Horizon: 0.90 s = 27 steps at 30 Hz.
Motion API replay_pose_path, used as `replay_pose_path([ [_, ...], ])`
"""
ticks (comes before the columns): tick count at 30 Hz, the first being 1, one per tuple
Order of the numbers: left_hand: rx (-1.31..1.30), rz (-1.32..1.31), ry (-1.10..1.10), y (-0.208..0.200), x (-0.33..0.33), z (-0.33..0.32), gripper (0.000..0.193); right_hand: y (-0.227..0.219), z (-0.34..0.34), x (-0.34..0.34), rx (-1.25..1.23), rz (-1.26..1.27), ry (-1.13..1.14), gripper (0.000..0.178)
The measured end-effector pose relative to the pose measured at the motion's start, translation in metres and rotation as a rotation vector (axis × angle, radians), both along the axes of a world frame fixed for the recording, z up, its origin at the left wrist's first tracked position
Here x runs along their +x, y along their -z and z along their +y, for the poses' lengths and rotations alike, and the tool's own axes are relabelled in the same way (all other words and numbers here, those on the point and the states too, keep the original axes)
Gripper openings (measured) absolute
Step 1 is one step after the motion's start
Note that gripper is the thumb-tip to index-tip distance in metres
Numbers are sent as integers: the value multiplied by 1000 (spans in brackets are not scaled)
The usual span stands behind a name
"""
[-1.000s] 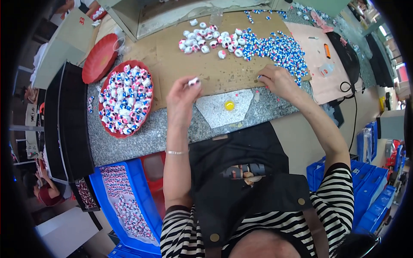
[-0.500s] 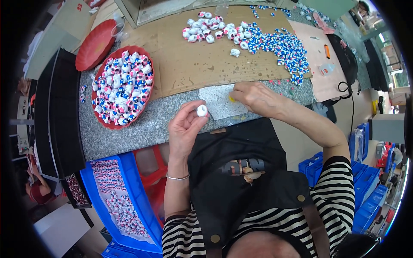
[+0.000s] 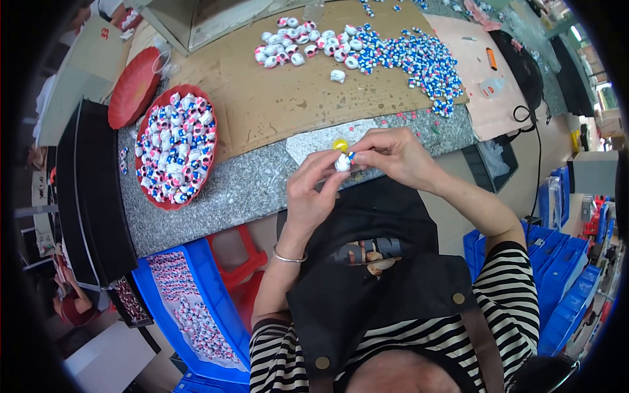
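My left hand (image 3: 313, 187) pinches a small rounded white piece (image 3: 342, 164) between thumb and fingertips, above the near edge of the table. Against that piece my right hand (image 3: 401, 160) holds a tiny blue-and-white part (image 3: 352, 157) in its fingertips; the two pieces touch. Just beyond my fingers a small yellow round thing (image 3: 340, 143) rests on a pale speckled sheet (image 3: 303, 148). Farther off on brown cardboard (image 3: 262, 105) are a cluster of white-and-pink pieces (image 3: 288, 46), one lone white piece (image 3: 337, 76) and a spread of tiny blue-and-white parts (image 3: 426, 62).
A red scalloped tray (image 3: 211, 147) heaped with pieces stands at the left, with another red tray (image 3: 131, 92) behind it. An orange cutter (image 3: 491, 59) lies at the right. Below the grey stone table (image 3: 242, 196) are a blue crate (image 3: 160, 288) and a red stool (image 3: 242, 262).
My right hand has come left from the sheet to meet the white piece, bringing a blue-and-white part. My left hand has shifted right. The yellow thing is now uncovered.
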<state>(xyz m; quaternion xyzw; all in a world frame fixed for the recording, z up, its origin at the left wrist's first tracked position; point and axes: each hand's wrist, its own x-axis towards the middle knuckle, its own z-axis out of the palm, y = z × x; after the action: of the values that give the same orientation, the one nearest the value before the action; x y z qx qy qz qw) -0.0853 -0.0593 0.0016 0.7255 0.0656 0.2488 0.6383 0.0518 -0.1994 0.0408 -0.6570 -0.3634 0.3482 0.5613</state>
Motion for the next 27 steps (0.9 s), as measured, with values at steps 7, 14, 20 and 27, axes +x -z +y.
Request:
replay_pose_path([
  [7, -282, 196, 355, -26, -6, 12, 24, -18, -8, -8, 238, -613, -101, 21],
  [14, -87, 297, 245, -12, -1, 16, 24, 7, -4, 10, 107, -390, -183, 19],
  [20, 962, 146, -556, -64, -36, 138, 31, 13, -34, 122, -82, -1232, 193, 28],
  [27, 707, 174, -311, -61, 52, 82, 24, 23, -47, 147, -360, -1282, -8, 14],
])
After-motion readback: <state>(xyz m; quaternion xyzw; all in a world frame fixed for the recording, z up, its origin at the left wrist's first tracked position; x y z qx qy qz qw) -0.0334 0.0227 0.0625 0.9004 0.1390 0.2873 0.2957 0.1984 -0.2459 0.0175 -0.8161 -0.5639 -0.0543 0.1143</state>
